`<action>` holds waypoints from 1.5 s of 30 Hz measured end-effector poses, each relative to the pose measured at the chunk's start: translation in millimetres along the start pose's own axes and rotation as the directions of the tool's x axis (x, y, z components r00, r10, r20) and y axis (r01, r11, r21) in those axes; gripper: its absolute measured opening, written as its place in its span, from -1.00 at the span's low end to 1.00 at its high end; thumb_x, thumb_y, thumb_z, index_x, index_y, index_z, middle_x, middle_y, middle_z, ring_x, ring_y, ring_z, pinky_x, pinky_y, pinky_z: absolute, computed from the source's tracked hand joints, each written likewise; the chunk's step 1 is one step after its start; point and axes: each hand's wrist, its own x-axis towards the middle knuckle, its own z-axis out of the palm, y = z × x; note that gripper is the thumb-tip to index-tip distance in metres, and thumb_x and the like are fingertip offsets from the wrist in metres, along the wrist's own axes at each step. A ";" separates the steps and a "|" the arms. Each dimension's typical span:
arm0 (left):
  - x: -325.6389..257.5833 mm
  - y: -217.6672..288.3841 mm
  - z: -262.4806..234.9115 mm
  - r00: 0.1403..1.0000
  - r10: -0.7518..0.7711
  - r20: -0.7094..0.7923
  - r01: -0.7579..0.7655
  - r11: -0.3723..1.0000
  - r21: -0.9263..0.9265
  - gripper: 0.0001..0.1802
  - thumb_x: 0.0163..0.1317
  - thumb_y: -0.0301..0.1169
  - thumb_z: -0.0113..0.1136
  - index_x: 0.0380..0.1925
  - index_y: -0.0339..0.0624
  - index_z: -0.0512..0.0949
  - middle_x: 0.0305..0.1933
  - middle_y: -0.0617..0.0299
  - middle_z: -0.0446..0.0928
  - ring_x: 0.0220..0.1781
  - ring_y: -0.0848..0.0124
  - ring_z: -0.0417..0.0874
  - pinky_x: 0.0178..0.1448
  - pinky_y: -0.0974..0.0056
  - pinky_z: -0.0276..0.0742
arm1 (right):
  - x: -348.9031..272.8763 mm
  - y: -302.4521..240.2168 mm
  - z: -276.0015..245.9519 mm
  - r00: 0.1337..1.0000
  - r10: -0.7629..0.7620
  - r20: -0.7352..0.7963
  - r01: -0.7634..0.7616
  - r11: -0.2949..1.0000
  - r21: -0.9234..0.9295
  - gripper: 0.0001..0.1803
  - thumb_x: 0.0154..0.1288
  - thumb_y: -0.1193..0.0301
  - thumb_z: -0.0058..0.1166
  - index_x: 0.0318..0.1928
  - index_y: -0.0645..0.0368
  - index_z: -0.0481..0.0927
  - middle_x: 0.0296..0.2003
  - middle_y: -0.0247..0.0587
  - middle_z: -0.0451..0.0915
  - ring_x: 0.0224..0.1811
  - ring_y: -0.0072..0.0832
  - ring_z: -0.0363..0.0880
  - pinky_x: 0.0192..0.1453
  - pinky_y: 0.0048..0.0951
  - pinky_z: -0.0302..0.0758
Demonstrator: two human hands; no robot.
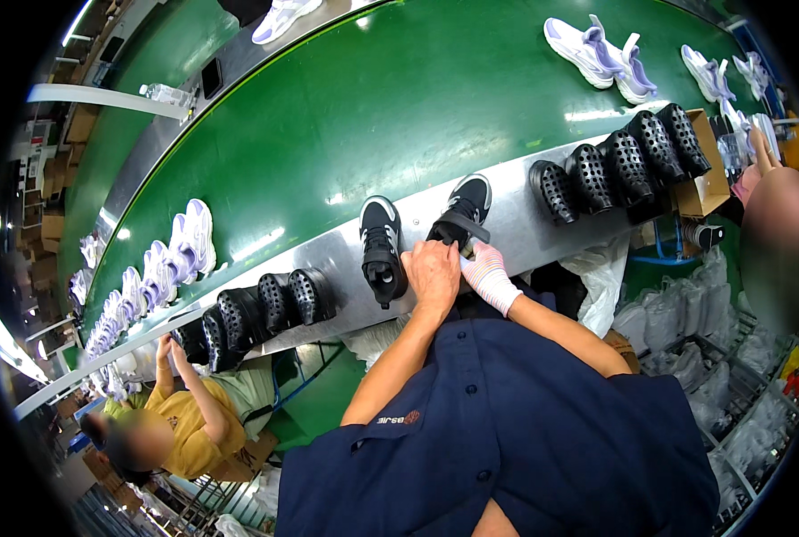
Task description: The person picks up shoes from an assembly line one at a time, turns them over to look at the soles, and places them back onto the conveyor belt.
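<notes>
A black sneaker with a grey-edged sole (469,199) lies tilted on the metal ledge in front of me, its toe away from me. My bare left hand (432,271) is closed at its heel end, fingers bunched near the opening. My right hand (489,276), in a striped knit glove, is closed at the same end, beside a dark strap (464,224) that stands across the shoe. What exactly the fingertips pinch is hidden. To the left, apart from both hands, a matching black sneaker (381,248) rests on the ledge with its laces up.
Black perforated toe-shaped forms line the metal ledge (516,210), with one group (632,161) right and another (265,309) left. Beyond runs a green belt (373,107) carrying white-and-lilac sneakers (583,52). A cardboard box (705,183) stands right. Co-workers sit left (198,416) and right.
</notes>
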 end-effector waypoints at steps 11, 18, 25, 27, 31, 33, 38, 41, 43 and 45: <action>20.9 4.2 -19.1 0.903 -0.352 0.245 0.422 0.834 -0.356 -0.60 0.28 -0.11 0.35 -0.40 -0.31 0.74 -0.37 -0.11 0.70 -0.32 -0.04 0.71 -0.19 0.02 0.50 | -3.0 -9.6 -57.9 0.953 0.167 0.254 -0.299 0.661 0.688 -0.80 0.36 0.28 0.26 -0.25 0.18 0.68 -0.46 -0.33 0.65 -0.53 -0.59 0.60 -0.46 -0.47 0.54; 17.1 -4.5 -1.8 0.771 -0.496 0.400 0.627 0.482 -0.612 -0.60 0.35 -0.17 0.39 -0.36 -0.41 0.75 -0.40 0.17 0.71 -0.37 0.50 0.63 -0.27 0.35 0.50 | 33.0 -86.6 -101.6 0.957 0.210 0.199 -0.289 0.683 0.671 -0.54 0.33 -0.04 0.28 -0.27 0.14 0.63 -0.46 -0.36 0.54 -0.57 -0.60 0.44 -0.53 -0.53 0.42; 6.3 -9.7 4.5 0.765 -0.514 0.388 0.627 0.456 -0.631 -0.60 0.36 -0.19 0.38 -0.37 -0.41 0.73 -0.41 0.21 0.69 -0.36 0.53 0.59 -0.19 0.37 0.49 | 35.2 -92.0 -87.7 0.932 0.084 0.352 -0.290 0.756 0.587 -0.74 0.31 0.20 0.32 -0.26 0.12 0.63 -0.53 -0.45 0.45 -0.57 -0.64 0.36 -0.60 -0.51 0.30; 6.1 -10.7 3.5 0.761 -0.521 0.386 0.626 0.437 -0.646 -0.60 0.37 -0.20 0.37 -0.38 -0.41 0.73 -0.41 0.22 0.68 -0.36 0.53 0.59 -0.19 0.37 0.49 | 34.6 -85.1 -89.4 0.930 0.107 0.353 -0.311 0.743 0.593 -0.83 0.36 0.28 0.29 -0.26 0.09 0.63 -0.54 -0.50 0.44 -0.60 -0.67 0.36 -0.61 -0.53 0.28; 2.4 -14.0 4.9 0.761 -0.526 0.380 0.616 0.402 -0.677 -0.60 0.38 -0.20 0.37 -0.40 -0.41 0.71 -0.41 0.23 0.67 -0.35 0.53 0.59 -0.17 0.37 0.48 | 30.4 -65.3 -86.9 0.925 0.125 0.359 -0.340 0.693 0.635 -0.83 0.43 0.30 0.25 -0.31 0.05 0.60 -0.54 -0.51 0.45 -0.59 -0.70 0.39 -0.60 -0.54 0.30; 3.4 -13.3 4.9 0.761 -0.525 0.381 0.608 0.373 -0.701 -0.60 0.38 -0.21 0.37 -0.40 -0.41 0.71 -0.41 0.24 0.67 -0.34 0.53 0.59 -0.16 0.38 0.48 | 29.3 -55.2 -80.6 0.934 0.118 0.337 -0.319 0.698 0.641 -0.81 0.44 0.29 0.24 -0.32 0.06 0.59 -0.55 -0.50 0.46 -0.59 -0.69 0.39 -0.59 -0.53 0.31; 4.7 -9.7 1.5 0.744 -0.531 0.406 0.610 0.292 -0.736 -0.62 0.39 -0.22 0.36 -0.39 -0.39 0.70 -0.41 0.25 0.66 -0.34 0.53 0.58 -0.16 0.39 0.47 | 20.8 -36.8 -70.9 0.942 0.117 0.314 -0.297 0.725 0.621 -0.79 0.46 0.28 0.22 -0.31 0.10 0.61 -0.57 -0.48 0.46 -0.61 -0.67 0.37 -0.57 -0.51 0.30; 4.8 -10.5 2.9 0.738 -0.539 0.406 0.622 0.311 -0.718 -0.64 0.39 -0.24 0.36 -0.40 -0.38 0.70 -0.41 0.25 0.66 -0.34 0.54 0.58 -0.15 0.40 0.46 | 18.8 -33.3 -65.7 0.950 0.138 0.281 -0.286 0.748 0.599 -0.80 0.47 0.28 0.22 -0.26 0.13 0.64 -0.57 -0.47 0.47 -0.62 -0.67 0.37 -0.57 -0.51 0.31; 4.0 -12.0 4.2 0.742 -0.532 0.407 0.611 0.288 -0.737 -0.64 0.39 -0.24 0.36 -0.40 -0.38 0.70 -0.41 0.25 0.66 -0.34 0.54 0.57 -0.15 0.40 0.46 | 20.3 -28.2 -59.8 0.954 0.152 0.257 -0.278 0.766 0.580 -0.80 0.47 0.28 0.22 -0.24 0.14 0.65 -0.57 -0.47 0.48 -0.62 -0.68 0.38 -0.57 -0.52 0.32; 2.7 -14.3 6.9 0.741 -0.533 0.410 0.609 0.274 -0.744 -0.64 0.39 -0.24 0.35 -0.40 -0.38 0.70 -0.41 0.25 0.66 -0.34 0.54 0.57 -0.15 0.40 0.46 | 20.9 -28.8 -54.4 0.959 0.168 0.229 -0.270 0.791 0.549 -0.80 0.47 0.28 0.21 -0.25 0.13 0.66 -0.57 -0.46 0.49 -0.62 -0.67 0.38 -0.57 -0.51 0.32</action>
